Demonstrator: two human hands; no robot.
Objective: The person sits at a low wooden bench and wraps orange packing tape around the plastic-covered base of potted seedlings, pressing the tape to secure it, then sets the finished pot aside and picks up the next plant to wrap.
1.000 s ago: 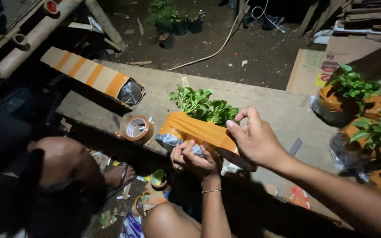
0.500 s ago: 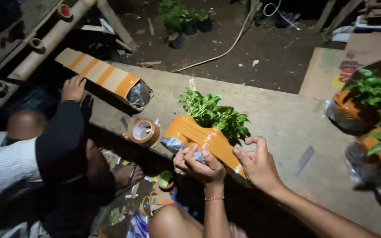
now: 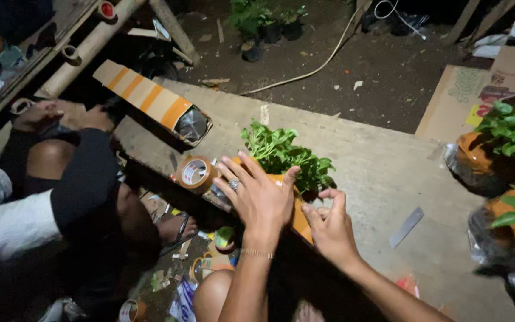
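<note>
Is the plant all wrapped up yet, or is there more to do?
Partly done: orange wrapping already covers the leafy plant's base. In hand: the left hand lies spread over the wrapping, and the right hand pinches its edge. The tape roll lies beside them, untouched. Wrapped plants stand at the right. What is left cannot be told.

Under the spread left hand, an orange wrapped bundle is showing bright green leafy sprigs just beyond the fingers. Just left of that hand a brown round tape roll is showing a white inner label. Further left, a long cardboard tube is showing tan and orange stripes.
</note>
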